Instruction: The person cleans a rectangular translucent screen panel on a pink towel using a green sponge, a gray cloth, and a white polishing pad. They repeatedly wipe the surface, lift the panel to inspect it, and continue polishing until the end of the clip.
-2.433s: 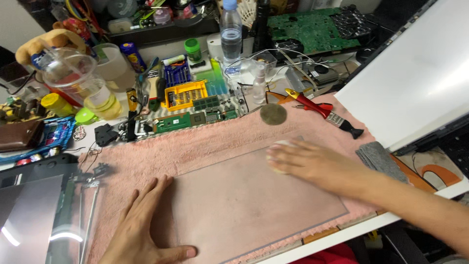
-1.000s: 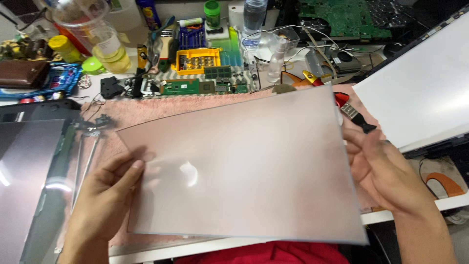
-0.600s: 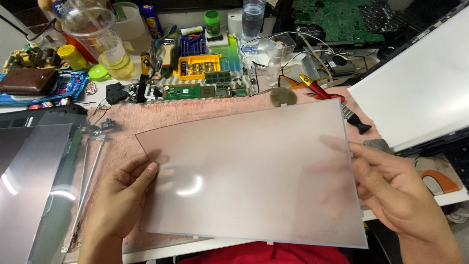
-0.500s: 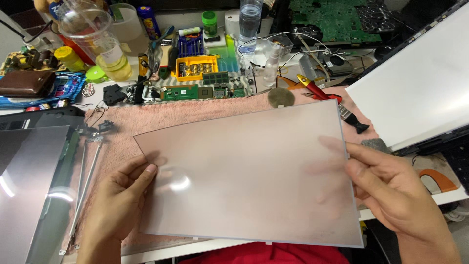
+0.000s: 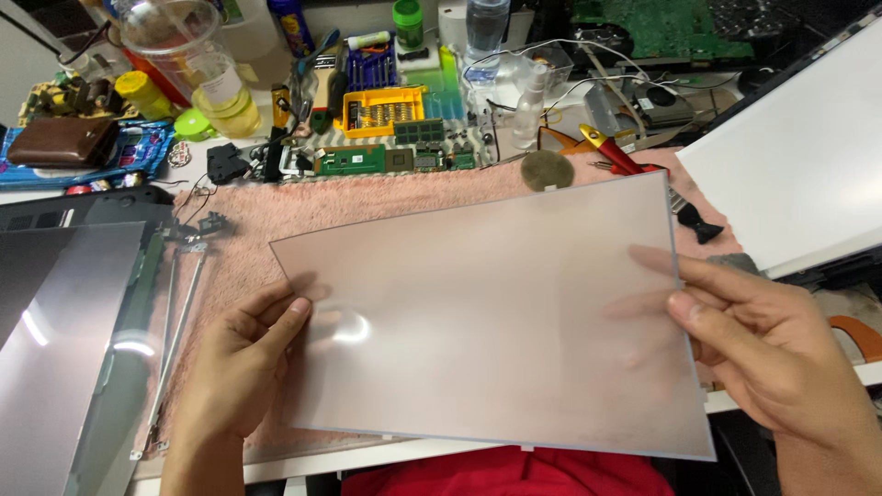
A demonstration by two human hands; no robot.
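Both hands hold a frosted translucent sheet (image 5: 496, 312) above the pink towel (image 5: 367, 207) on the bench. The left hand (image 5: 234, 363) pinches its nine o'clock edge, fingers closed on it; the right hand (image 5: 772, 354) grips the three o'clock edge. At twelve o'clock lie a round disc (image 5: 547, 170) and a yellow screwdriver case (image 5: 381, 110).

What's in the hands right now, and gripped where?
A translucent frosted sheet, held above the pink towel: left hand pinches its left edge, right hand its right edge.
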